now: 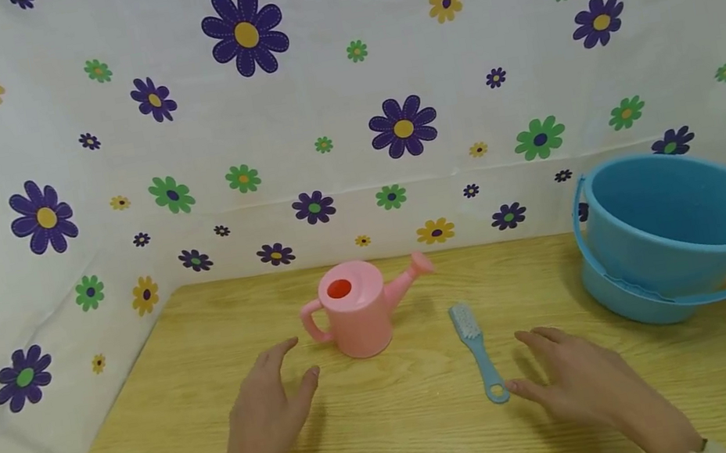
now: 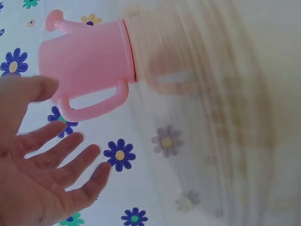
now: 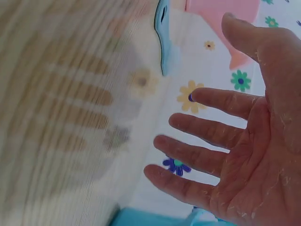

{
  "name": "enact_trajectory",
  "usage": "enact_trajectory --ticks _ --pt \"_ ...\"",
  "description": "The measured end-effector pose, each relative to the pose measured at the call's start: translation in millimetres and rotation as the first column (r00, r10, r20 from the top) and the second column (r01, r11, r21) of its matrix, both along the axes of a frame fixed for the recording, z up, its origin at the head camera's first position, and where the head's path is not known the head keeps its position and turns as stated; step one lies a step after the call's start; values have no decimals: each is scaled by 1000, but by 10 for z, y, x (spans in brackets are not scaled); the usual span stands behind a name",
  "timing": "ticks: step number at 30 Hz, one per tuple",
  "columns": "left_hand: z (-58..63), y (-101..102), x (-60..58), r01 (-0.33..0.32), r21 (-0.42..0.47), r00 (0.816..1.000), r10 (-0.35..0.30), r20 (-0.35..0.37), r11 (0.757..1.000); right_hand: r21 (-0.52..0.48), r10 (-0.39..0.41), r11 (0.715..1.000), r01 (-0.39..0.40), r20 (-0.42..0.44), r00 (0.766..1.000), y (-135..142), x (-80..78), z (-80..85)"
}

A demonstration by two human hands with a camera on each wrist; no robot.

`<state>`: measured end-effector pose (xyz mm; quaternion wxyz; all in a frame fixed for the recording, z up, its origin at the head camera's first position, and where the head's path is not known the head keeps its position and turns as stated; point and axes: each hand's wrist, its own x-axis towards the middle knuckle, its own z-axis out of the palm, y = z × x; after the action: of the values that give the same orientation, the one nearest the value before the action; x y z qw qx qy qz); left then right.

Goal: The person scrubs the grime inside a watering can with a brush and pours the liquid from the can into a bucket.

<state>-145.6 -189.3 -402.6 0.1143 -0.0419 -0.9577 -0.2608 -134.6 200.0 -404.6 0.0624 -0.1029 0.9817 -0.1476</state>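
Note:
A pink watering can (image 1: 359,314) stands upright on the wooden table, its handle to the left and its spout to the right. My left hand (image 1: 267,408) hovers near that handle, fingers spread and nothing in them; the left wrist view shows the watering can (image 2: 89,56) beyond the thumb. To the can's right lies a blue brush (image 1: 478,351) with white bristles, its holed handle end toward me. My right hand (image 1: 568,376) is beside the brush handle, thumb tip close to the hole. Its fingers (image 3: 197,155) are loosely extended and hold nothing.
A large blue bucket (image 1: 678,232) stands at the back right, its handle hanging down in front. Behind the table (image 1: 397,443) a white flowered sheet (image 1: 327,89) rises along the back and both sides.

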Motion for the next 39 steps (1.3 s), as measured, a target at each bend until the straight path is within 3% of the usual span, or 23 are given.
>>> enact_trajectory --ticks 4,11,18,27,39 --pt "17 -7 -165 -14 64 999 16 -43 998 -43 49 998 -49 7 999 -92 -98 38" --pt "28 -39 -435 1 107 1000 -3 24 994 -38 149 988 -150 -33 988 -212 -267 102" --pt "-17 20 -607 46 155 997 -56 60 987 -48 150 987 -150 -12 989 -292 -400 42" --pt "-76 128 -743 53 223 994 -74 84 973 -28 138 990 -138 -2 990 -378 -491 -39" --pt "-97 236 -788 86 301 983 -130 127 950 -14 102 995 -101 68 992 -401 -506 -61"
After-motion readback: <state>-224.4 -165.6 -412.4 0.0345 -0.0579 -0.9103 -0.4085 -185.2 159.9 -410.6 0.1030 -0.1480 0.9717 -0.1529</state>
